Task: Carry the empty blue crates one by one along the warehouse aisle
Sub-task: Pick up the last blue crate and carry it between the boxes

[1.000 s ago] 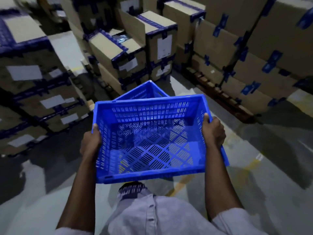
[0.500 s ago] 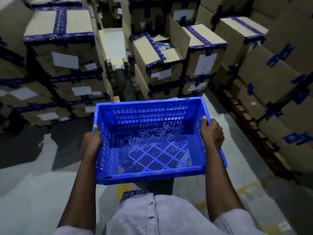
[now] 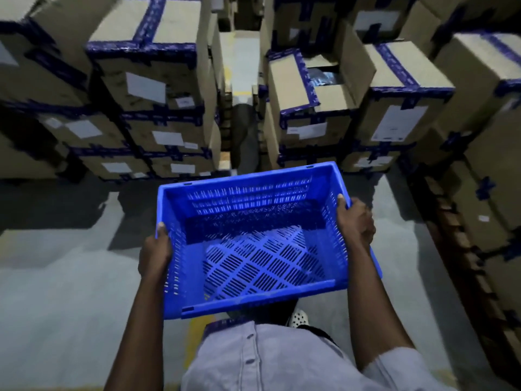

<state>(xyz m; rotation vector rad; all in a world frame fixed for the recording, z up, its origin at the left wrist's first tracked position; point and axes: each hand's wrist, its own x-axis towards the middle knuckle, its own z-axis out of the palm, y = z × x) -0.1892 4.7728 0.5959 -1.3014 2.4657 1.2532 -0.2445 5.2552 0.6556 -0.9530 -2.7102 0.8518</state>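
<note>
Blue crate (image 3: 253,249) (empty) between both gripping hands

Pale grey button-front shirt (image 3: 282,362), small round buttons (image 3: 249,336) ran down its placket, short sleeve (image 3: 394,371) was loose and ended near the elbow, forearms, left hand (image 3: 154,255) and right hand (image 3: 356,224) were bare, white shoe (image 3: 299,318) was dotted with dark holes

Single head view (wide-angle), facing forward-down, close above blue crate (image 3: 253,249), stacked boxes (image 3: 146,80) ahead.
</note>
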